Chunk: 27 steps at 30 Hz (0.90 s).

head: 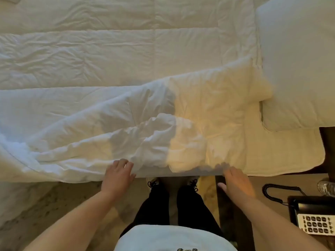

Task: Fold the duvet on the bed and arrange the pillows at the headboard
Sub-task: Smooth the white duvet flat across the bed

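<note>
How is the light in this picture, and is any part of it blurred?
Head view: warm yellow light on the right part of the duvet, cooler bluish light on its left part; the right hand is slightly motion-blurred; wide-angle bending near the edges.

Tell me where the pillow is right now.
In the head view the pillow lies at the upper right, on the bed beside the duvet, beyond the right hand and above the telephone.

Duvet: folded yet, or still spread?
Mostly spread. The duvet lies flat across the bed; only its near corner is turned back and bunched, with the left hand and right hand at its edge.
</note>
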Available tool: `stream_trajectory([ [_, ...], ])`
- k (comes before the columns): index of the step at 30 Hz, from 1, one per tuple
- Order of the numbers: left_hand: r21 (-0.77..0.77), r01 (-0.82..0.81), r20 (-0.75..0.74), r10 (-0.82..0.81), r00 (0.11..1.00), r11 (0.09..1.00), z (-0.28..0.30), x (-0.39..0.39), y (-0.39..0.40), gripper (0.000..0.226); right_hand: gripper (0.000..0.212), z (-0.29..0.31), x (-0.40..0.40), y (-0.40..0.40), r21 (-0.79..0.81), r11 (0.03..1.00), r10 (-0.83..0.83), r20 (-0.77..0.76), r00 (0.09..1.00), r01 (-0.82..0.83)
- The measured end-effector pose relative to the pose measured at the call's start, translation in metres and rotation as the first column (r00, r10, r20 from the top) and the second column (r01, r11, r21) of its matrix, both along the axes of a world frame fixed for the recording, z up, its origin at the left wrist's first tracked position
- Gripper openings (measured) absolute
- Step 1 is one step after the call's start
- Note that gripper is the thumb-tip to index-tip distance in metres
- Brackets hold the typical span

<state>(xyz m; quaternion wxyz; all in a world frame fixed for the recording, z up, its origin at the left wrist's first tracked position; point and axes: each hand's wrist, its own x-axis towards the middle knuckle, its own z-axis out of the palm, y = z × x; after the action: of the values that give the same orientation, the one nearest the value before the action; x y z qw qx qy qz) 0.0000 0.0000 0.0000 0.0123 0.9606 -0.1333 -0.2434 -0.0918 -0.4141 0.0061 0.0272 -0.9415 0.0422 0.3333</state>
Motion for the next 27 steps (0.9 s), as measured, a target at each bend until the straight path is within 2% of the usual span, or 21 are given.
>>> stream_trajectory([
  [2,0.051,0.05,-0.025,-0.049,0.998,0.997,-0.012,0.014,-0.013,0.063,0.083,-0.016,0.015,0.005,0.024,0.999,-0.036,0.06,0.998,0.035],
  [6,0.152,0.128,-0.132,-0.108,0.985,0.98,-0.043,0.028,-0.024,0.104,0.099,-0.05,0.029,0.02,-0.006,1.0,-0.009,0.076,0.997,0.009],
  [8,0.182,0.166,-0.165,-0.137,0.977,0.969,-0.056,0.032,-0.02,0.111,0.101,-0.065,0.029,0.022,-0.042,0.999,-0.008,0.082,0.997,0.011],
  [12,0.203,0.232,-0.14,-0.206,0.968,0.951,-0.075,0.043,-0.011,0.094,0.089,-0.083,0.034,0.02,-0.071,0.997,-0.028,0.103,0.994,0.035],
  [17,0.121,0.239,-0.04,-0.236,0.971,0.963,-0.076,0.057,-0.008,0.054,0.045,-0.082,0.051,0.01,-0.036,0.998,-0.043,0.265,0.963,0.055],
  [20,-0.001,0.168,-0.033,-0.168,0.985,0.986,-0.062,0.066,-0.007,0.046,0.049,-0.076,0.057,-0.006,-0.006,0.995,-0.095,0.25,0.964,0.1],
  [22,-0.059,0.114,-0.095,-0.12,0.988,0.992,-0.048,0.075,-0.003,0.049,0.047,-0.056,0.065,-0.016,0.008,0.992,-0.127,0.214,0.969,0.128],
  [24,-0.091,0.086,-0.181,-0.102,0.978,0.992,-0.033,0.084,0.003,0.052,0.036,-0.03,0.072,-0.022,0.016,0.989,-0.147,0.2,0.969,0.146],
  [27,-0.186,0.005,-0.267,-0.055,0.962,0.983,-0.009,0.096,0.016,0.047,0.026,0.011,0.074,-0.031,0.121,0.937,-0.345,0.188,0.919,0.327],
])
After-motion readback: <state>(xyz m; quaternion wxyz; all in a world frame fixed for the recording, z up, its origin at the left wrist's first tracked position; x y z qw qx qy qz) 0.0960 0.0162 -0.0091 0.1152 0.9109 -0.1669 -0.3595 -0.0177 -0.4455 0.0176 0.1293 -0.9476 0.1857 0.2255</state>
